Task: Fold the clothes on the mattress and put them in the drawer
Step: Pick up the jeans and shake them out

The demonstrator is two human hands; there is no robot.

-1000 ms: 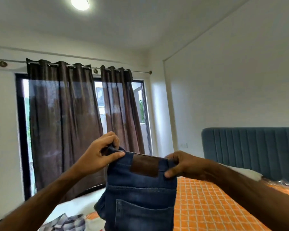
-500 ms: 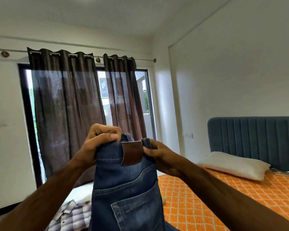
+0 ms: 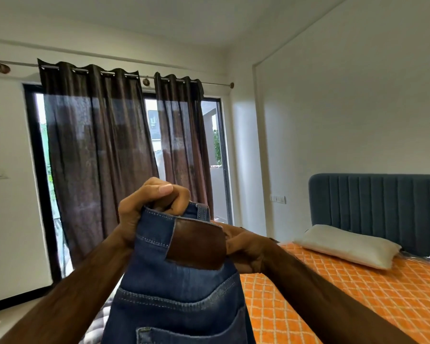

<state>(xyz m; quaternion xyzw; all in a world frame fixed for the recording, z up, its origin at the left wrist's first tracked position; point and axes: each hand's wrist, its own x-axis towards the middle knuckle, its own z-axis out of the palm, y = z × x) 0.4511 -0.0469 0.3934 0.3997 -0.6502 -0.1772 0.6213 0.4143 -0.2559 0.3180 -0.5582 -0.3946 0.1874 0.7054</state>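
Observation:
A pair of blue jeans (image 3: 179, 294) with a brown leather waistband patch hangs in front of me, held up by the waistband. My left hand (image 3: 147, 204) grips the top left of the waistband with curled fingers. My right hand (image 3: 243, 247) holds the right side of the waistband, partly hidden behind the denim. The two hands sit close together with the waistband doubled between them. The jeans' legs run out of the frame at the bottom. The mattress (image 3: 345, 294) with an orange checked cover lies to the right below my right arm.
A white pillow (image 3: 345, 247) lies against a blue padded headboard (image 3: 382, 207). Dark curtains (image 3: 99, 157) cover a glass door ahead. A scrap of another garment (image 3: 94, 328) shows at the lower left beside the jeans. No drawer is in view.
My hands have come together, folding the waistband in half so the leather patch now sits at the right edge. The jeans are closer to the camera, and the view has tilted down.

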